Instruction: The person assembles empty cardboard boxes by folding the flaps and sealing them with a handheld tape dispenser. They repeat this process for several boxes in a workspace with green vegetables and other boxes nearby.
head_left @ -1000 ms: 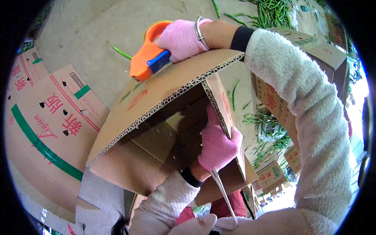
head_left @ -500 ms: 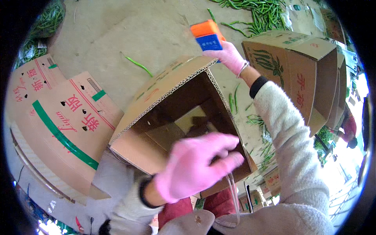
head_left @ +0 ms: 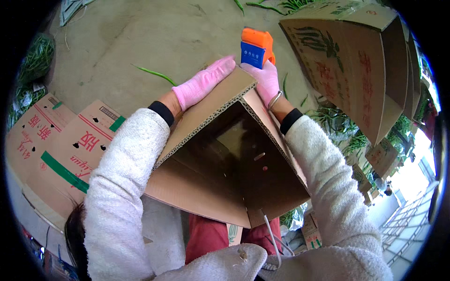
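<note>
An open cardboard box [head_left: 197,189] stands tilted in front of me, its mouth toward me and its dark inside showing. My left hand [head_left: 204,84], in a pink glove, lies along the box's far left side with fingers stretched out. At the far corner my right hand [head_left: 265,80], also gloved in pink, grips an orange and blue tape dispenser [head_left: 257,47]. The glove hides part of its handle. My right wrist rests close to the box's right wall.
Flattened cartons [head_left: 75,145] with green tape lie at the left. Another large carton [head_left: 347,65] stands at the right. A long green pepper [head_left: 157,75] lies on the floor beyond the box, and bagged greens [head_left: 35,61] sit at the far left.
My left hand has moved from before the box's mouth up to its far left side. The box has turned, and the tape dispenser has shifted slightly right, more upright.
</note>
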